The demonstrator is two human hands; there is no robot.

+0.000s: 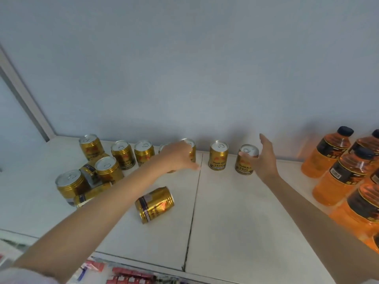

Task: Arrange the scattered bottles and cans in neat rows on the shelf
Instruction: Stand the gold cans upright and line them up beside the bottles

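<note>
A back row of upright gold cans is being built along the rear wall of the white shelf (235,212), and two of its members are being handled at once. The left hand (178,156) is being wrapped over a gold can (190,147) near the seam in the shelf, fingers curled round its side, so the can is judged to be gripped. The right hand (263,158) is being held wide open, thumb up and fingers spread, just beside the rightmost gold can (246,159); whether the fingertips are touching it cannot be told. Another upright can (218,157) is standing between the two. To the left, a loose cluster of cans (92,177) is lying partly toppled, and a dented-looking fallen can (154,204) is resting on its side nearer the front edge. Orange drink bottles (340,175) with dark caps are already being kept in rows at the far right. The cans are judged rigid, smooth and somewhat slippery, with thin walls that may dent under a hard squeeze; they are best taken round the ribbed upper body or mid-side, not by the pull-tab, and the fallen ones may roll when nudged
</note>
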